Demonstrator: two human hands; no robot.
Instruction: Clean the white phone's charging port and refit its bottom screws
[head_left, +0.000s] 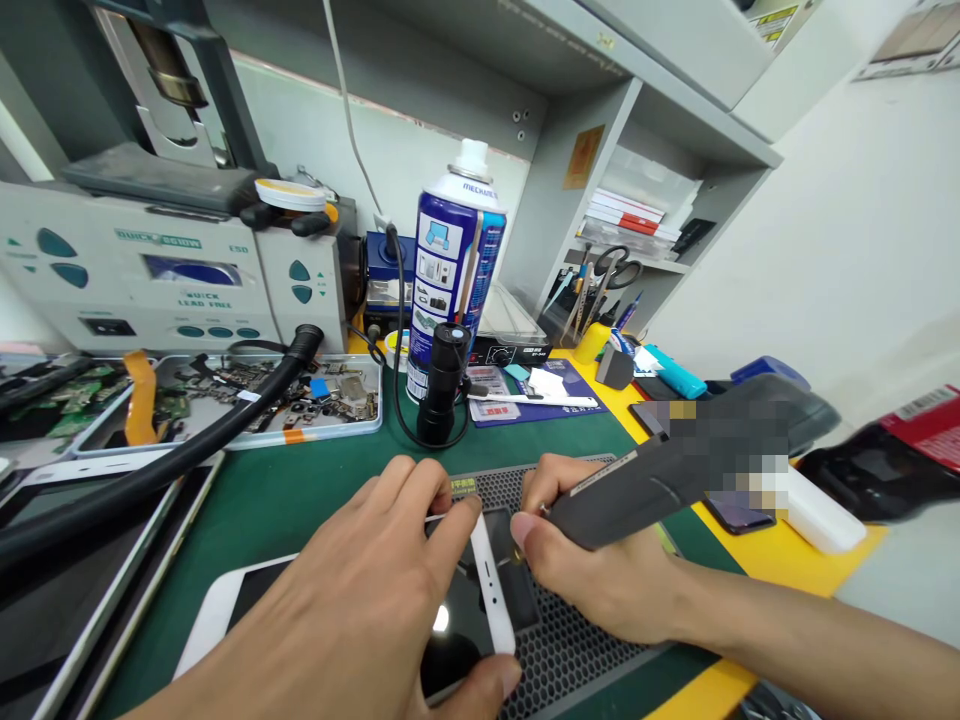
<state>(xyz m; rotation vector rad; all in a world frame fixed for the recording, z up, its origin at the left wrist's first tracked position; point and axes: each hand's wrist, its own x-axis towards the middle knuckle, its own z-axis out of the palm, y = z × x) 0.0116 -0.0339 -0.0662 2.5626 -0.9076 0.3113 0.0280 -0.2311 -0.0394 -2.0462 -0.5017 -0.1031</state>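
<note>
My left hand point(390, 570) grips a white-framed phone point(491, 590) by its end, fingers on the far edge and thumb on the near edge. The phone's dark screen faces up over a black perforated mat point(570, 650). In my right hand point(600, 570) is a dark grey handheld tool point(637, 490), pinched near its front, its small tip close to the phone's top edge. A dark flat piece point(517, 585) lies on the mat beside the phone. Whether the tip touches the phone cannot be made out.
A blue spray can point(431, 270) and black flashlight point(442, 385) stand behind my hands. A parts tray point(375, 400) and a soldering station point(150, 290) are at the left. A black hose point(225, 440) crosses over tablets. A white phone point(206, 620) lies front left; a bottle point(862, 470) is right.
</note>
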